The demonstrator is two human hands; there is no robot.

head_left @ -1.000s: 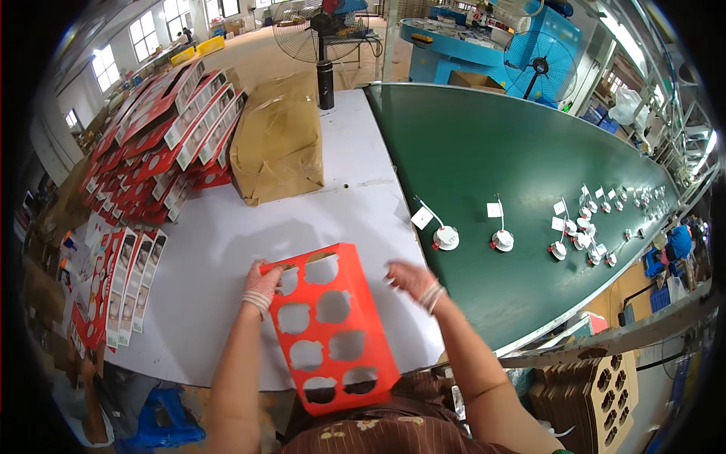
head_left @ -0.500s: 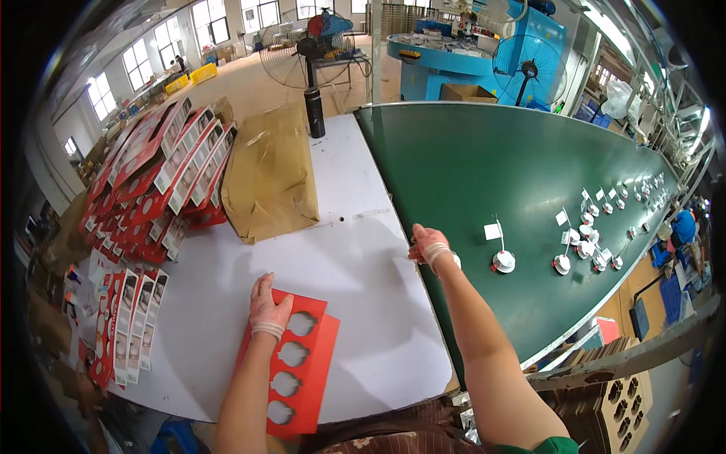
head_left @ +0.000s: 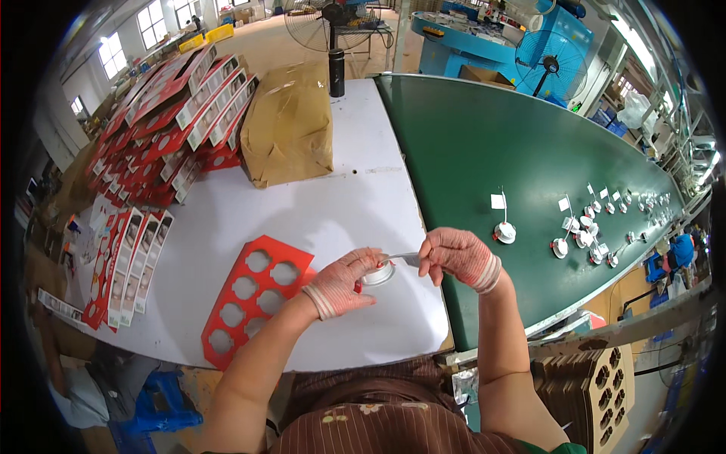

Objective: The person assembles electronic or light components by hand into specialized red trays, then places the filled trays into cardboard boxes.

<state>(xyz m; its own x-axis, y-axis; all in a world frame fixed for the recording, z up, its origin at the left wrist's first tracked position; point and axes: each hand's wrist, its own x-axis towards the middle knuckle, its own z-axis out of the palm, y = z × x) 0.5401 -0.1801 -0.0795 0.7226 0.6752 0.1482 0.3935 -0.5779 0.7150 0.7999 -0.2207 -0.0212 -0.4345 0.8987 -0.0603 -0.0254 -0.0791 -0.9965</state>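
A small white round downlight is in my left hand, its fingers closed round the lamp's side above the white table. My right hand pinches the pale strip that runs from the lamp, likely its lead or tag; the fingers partly hide it. Both hands wear thin coverings with banded cuffs. Left of my left hand, a red cardboard insert with round cut-outs lies on the table, the left forearm overlapping its edge.
Several downlights with leads and white tags stand on the green belt at the right. Red printed cartons are piled at the left, with a few folded ones nearer. A brown wrapped parcel and a black cylinder stand farther back.
My left hand has let go of the red insert, which now lies farther left and flat. My right hand has come back from the belt's edge, and both hands now hold the downlight.
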